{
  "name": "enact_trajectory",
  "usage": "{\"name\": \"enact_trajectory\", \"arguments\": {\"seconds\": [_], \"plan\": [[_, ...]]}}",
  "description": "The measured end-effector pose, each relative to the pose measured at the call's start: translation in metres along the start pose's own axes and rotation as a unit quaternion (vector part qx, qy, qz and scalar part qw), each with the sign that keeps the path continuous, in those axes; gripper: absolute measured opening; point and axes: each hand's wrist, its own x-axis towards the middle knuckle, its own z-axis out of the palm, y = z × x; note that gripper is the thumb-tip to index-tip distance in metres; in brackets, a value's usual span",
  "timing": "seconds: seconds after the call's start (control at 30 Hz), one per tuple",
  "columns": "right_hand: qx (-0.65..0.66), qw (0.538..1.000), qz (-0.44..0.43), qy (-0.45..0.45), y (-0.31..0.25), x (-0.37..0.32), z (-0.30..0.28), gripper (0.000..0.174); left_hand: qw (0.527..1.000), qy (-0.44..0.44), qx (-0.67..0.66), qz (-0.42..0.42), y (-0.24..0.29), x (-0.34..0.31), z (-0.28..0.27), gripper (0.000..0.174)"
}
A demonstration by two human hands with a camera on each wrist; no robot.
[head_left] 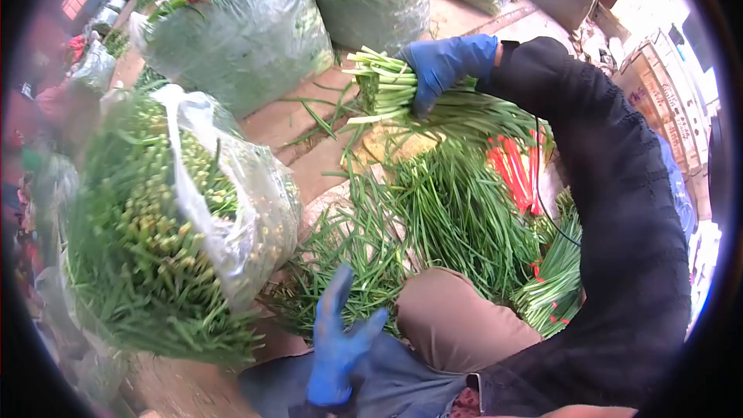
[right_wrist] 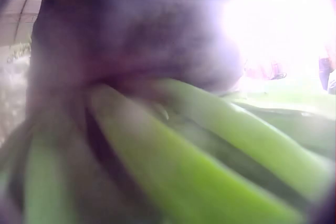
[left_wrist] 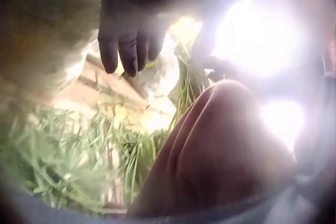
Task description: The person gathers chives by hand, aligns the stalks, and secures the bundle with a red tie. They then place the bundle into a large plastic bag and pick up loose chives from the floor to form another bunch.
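My right hand [head_left: 449, 66], in a blue glove, grips a bunch of garlic chives [head_left: 387, 93] near its pale cut ends. The long leaves trail to the right beneath the sleeve, above the pile. Close up in the right wrist view, flat green leaves [right_wrist: 178, 166] spread out below the dark, blurred hand [right_wrist: 136, 40]. Low in the head view, my gloved left hand [head_left: 340, 348] hovers before my lap with fingers apart and nothing in them. Its fingers hang loosely in the left wrist view. A large heap of loose chives [head_left: 464, 209] lies in front of my knee.
A clear plastic bag [head_left: 263, 217] packed with green stalks stands at the left. More large filled bags [head_left: 240, 39] line the back. Red ties [head_left: 515, 174] lie by the heap, near tied bunches [head_left: 553, 286] at the right. My bent knee [head_left: 457, 310] borders the pile.
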Motion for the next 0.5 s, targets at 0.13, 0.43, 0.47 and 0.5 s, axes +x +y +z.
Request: {"name": "enact_trajectory", "arguments": {"seconds": [0.13,0.43,0.47,0.5], "plan": [[-0.002,0.994,0.077,-0.075,-0.033,-0.034,0.019,0.050,0.975,-0.050,-0.213,0.030,0.041,0.056,0.059,0.081],[-0.096,0.990,0.028,0.100,0.002,-0.040,0.182,0.047,0.898,-0.125,-0.422,0.033,0.004,0.094,0.078,0.047],[-0.093,0.991,0.032,0.095,0.004,-0.041,0.199,0.047,0.898,-0.084,-0.431,0.013,-0.025,0.100,0.083,0.047],[-0.083,0.989,0.056,0.105,0.006,-0.042,0.218,0.052,0.896,-0.044,-0.442,-0.009,-0.052,0.105,0.091,0.046]]}}
